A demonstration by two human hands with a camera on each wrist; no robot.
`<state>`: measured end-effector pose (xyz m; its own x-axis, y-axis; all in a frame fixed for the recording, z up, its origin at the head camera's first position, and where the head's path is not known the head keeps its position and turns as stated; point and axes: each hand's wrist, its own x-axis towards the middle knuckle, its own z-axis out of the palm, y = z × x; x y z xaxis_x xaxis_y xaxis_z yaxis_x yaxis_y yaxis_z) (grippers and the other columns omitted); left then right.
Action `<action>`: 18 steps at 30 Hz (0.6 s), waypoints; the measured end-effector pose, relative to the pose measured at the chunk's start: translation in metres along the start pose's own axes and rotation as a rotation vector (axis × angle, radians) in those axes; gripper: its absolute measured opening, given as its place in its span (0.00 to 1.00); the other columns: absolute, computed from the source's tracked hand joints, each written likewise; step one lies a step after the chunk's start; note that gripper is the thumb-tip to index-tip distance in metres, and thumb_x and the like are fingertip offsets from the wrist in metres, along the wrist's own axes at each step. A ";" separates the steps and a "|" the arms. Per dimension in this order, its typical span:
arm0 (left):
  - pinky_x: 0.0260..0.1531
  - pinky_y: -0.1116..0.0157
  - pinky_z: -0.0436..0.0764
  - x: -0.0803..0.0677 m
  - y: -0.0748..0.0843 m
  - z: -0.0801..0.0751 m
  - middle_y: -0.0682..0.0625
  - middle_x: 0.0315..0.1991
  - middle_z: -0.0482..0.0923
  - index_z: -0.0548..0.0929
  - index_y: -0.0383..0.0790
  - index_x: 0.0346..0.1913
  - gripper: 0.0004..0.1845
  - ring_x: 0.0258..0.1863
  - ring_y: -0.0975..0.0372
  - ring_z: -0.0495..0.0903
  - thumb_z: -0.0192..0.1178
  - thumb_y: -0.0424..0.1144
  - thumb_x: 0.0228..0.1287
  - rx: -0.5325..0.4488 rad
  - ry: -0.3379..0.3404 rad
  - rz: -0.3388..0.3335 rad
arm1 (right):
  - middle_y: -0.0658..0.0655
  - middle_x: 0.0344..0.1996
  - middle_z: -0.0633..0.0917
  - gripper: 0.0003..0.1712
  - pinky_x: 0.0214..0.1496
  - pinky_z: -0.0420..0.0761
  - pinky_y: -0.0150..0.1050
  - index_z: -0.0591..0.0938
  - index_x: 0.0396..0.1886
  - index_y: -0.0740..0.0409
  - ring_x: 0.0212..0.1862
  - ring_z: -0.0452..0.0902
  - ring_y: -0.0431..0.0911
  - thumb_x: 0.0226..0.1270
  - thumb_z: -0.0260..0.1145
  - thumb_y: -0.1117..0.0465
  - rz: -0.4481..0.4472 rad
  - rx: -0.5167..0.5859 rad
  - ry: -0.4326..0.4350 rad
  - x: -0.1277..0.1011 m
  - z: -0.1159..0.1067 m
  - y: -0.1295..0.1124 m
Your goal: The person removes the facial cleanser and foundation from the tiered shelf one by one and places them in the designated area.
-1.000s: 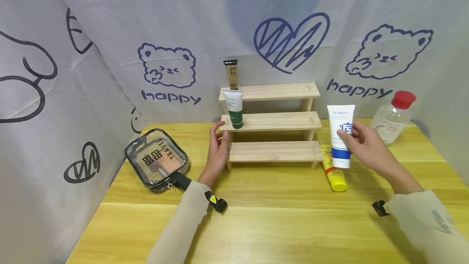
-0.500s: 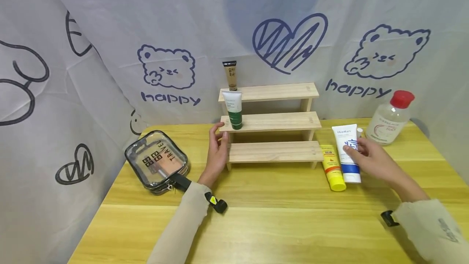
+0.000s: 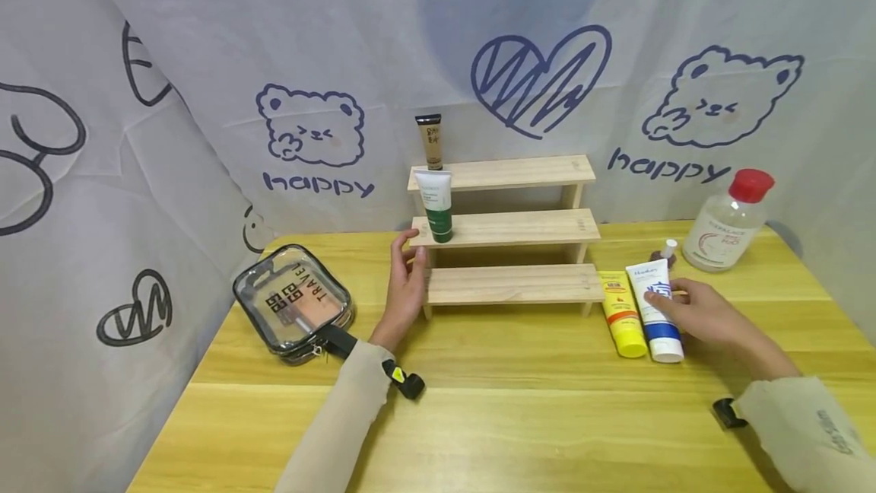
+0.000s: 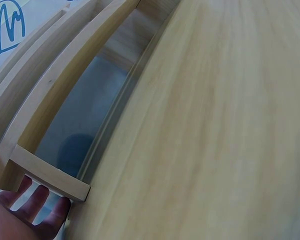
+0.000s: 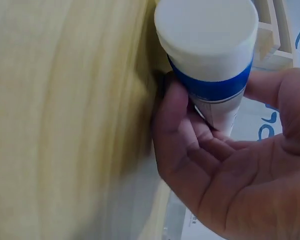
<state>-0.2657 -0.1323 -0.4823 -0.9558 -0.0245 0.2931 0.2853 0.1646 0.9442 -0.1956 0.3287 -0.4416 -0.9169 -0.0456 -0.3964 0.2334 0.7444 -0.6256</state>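
Note:
My right hand grips a white squeeze tube with a blue band, thumb on its front and fingers behind. The tube lies slanted, cap toward me, close beside a yellow squeeze tube on the table. In the right wrist view its white cap points at the camera, and the fingers curl under the body. My left hand holds the left end of a three-step wooden display stand; its fingers lie against the side piece in the left wrist view.
A green-and-white tube stands on the middle step, a tan tube on the top one. A clear travel pouch lies left. Behind the right hand are a small white-capped bottle and a red-capped bottle.
My right hand has lowered the white tube from above the yellow one and moved it right and toward me, to the table beside it. My left hand has stayed at the stand.

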 end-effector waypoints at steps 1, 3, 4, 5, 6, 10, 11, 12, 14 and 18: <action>0.65 0.54 0.73 0.000 0.000 0.000 0.35 0.69 0.72 0.61 0.49 0.81 0.23 0.69 0.44 0.74 0.45 0.43 0.92 0.000 -0.001 -0.002 | 0.85 0.71 0.70 0.57 0.62 0.86 0.57 0.51 0.82 0.83 0.58 0.79 0.65 0.87 0.51 0.33 0.004 -0.001 0.001 0.000 0.000 0.000; 0.65 0.54 0.73 0.000 -0.001 0.000 0.34 0.69 0.72 0.61 0.50 0.81 0.23 0.69 0.43 0.74 0.45 0.44 0.92 0.003 -0.002 -0.001 | 0.84 0.67 0.74 0.56 0.55 0.88 0.49 0.53 0.81 0.83 0.54 0.80 0.62 0.87 0.51 0.33 0.009 -0.006 0.011 -0.001 0.001 0.001; 0.65 0.54 0.73 0.000 -0.001 0.000 0.34 0.68 0.73 0.61 0.50 0.81 0.23 0.68 0.43 0.75 0.45 0.44 0.92 0.005 -0.001 0.001 | 0.83 0.64 0.76 0.55 0.51 0.87 0.46 0.56 0.80 0.83 0.52 0.80 0.61 0.87 0.52 0.34 0.005 -0.019 0.020 -0.001 0.002 0.000; 0.64 0.54 0.73 0.000 -0.002 0.000 0.33 0.68 0.73 0.61 0.50 0.81 0.23 0.68 0.43 0.75 0.45 0.44 0.92 0.006 -0.001 0.004 | 0.81 0.61 0.78 0.53 0.49 0.86 0.43 0.58 0.78 0.83 0.50 0.80 0.60 0.87 0.53 0.35 0.002 -0.036 0.030 -0.002 0.003 0.000; 0.64 0.54 0.73 0.000 -0.002 0.000 0.33 0.68 0.73 0.62 0.50 0.81 0.23 0.68 0.43 0.75 0.45 0.44 0.92 0.007 -0.001 0.004 | 0.80 0.58 0.79 0.52 0.46 0.84 0.42 0.61 0.77 0.83 0.49 0.80 0.59 0.87 0.54 0.35 -0.002 -0.057 0.040 -0.003 0.004 -0.001; 0.64 0.54 0.73 0.001 -0.002 0.000 0.33 0.68 0.73 0.62 0.50 0.81 0.22 0.68 0.43 0.75 0.45 0.44 0.92 0.005 -0.001 0.005 | 0.79 0.53 0.81 0.48 0.45 0.82 0.43 0.65 0.72 0.85 0.46 0.79 0.60 0.87 0.57 0.39 -0.021 -0.152 0.074 -0.006 0.006 -0.005; 0.64 0.53 0.73 0.001 -0.001 0.000 0.34 0.68 0.73 0.62 0.50 0.81 0.22 0.68 0.43 0.75 0.45 0.44 0.92 0.004 -0.002 0.006 | 0.80 0.54 0.80 0.49 0.45 0.83 0.44 0.64 0.72 0.85 0.46 0.79 0.61 0.86 0.57 0.39 -0.018 -0.163 0.077 -0.006 0.007 -0.006; 0.64 0.53 0.73 0.001 -0.002 0.000 0.34 0.68 0.73 0.62 0.50 0.81 0.22 0.68 0.43 0.75 0.45 0.44 0.92 0.003 -0.002 0.006 | 0.81 0.55 0.80 0.49 0.46 0.83 0.46 0.64 0.73 0.86 0.47 0.79 0.61 0.86 0.58 0.39 -0.014 -0.174 0.082 -0.006 0.007 -0.007; 0.65 0.53 0.72 0.001 -0.002 0.000 0.35 0.70 0.72 0.62 0.50 0.81 0.22 0.69 0.43 0.74 0.45 0.44 0.92 0.001 -0.001 0.011 | 0.84 0.58 0.78 0.50 0.48 0.85 0.49 0.62 0.74 0.86 0.47 0.79 0.62 0.86 0.59 0.39 0.001 -0.192 0.092 -0.007 0.008 -0.008; 0.66 0.53 0.72 0.000 -0.001 0.000 0.37 0.71 0.71 0.62 0.50 0.81 0.22 0.70 0.44 0.73 0.45 0.44 0.92 -0.001 -0.001 0.014 | 0.86 0.61 0.76 0.51 0.49 0.86 0.54 0.61 0.75 0.85 0.47 0.79 0.63 0.84 0.61 0.40 0.027 -0.227 0.111 -0.010 0.009 -0.010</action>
<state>-0.2665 -0.1327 -0.4834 -0.9518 -0.0212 0.3060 0.2986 0.1639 0.9402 -0.1861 0.3156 -0.4378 -0.9440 0.0405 -0.3274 0.1914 0.8756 -0.4435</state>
